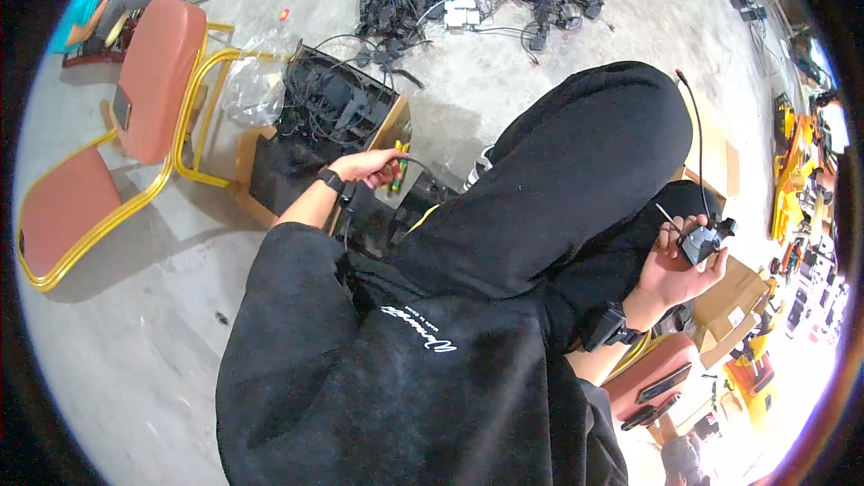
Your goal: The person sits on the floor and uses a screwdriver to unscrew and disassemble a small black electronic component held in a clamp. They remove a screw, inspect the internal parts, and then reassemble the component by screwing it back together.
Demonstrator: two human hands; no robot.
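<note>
My right hand [679, 274], at the right beside my bent knee, grips a small black boxy device [700, 243]. A black cable [700, 139] rises from the device to a tip with a bit of red. A thin pale strip [664, 213] sticks out by the fingers. To the left, my left hand [367, 166] has its fingers closed on a black cable [416, 162] over the edge of an open box. Yellow-green handled pliers [398, 178] show right at those fingertips; whether the hand touches them I cannot tell.
An open cardboard box [389, 121] full of black devices and cables stands at my left. Ahead on the floor lies a tangled pile of similar devices [432, 0]. Padded chairs [162, 72] stand left; cartons [733, 297] and another chair seat [652, 373] are at right.
</note>
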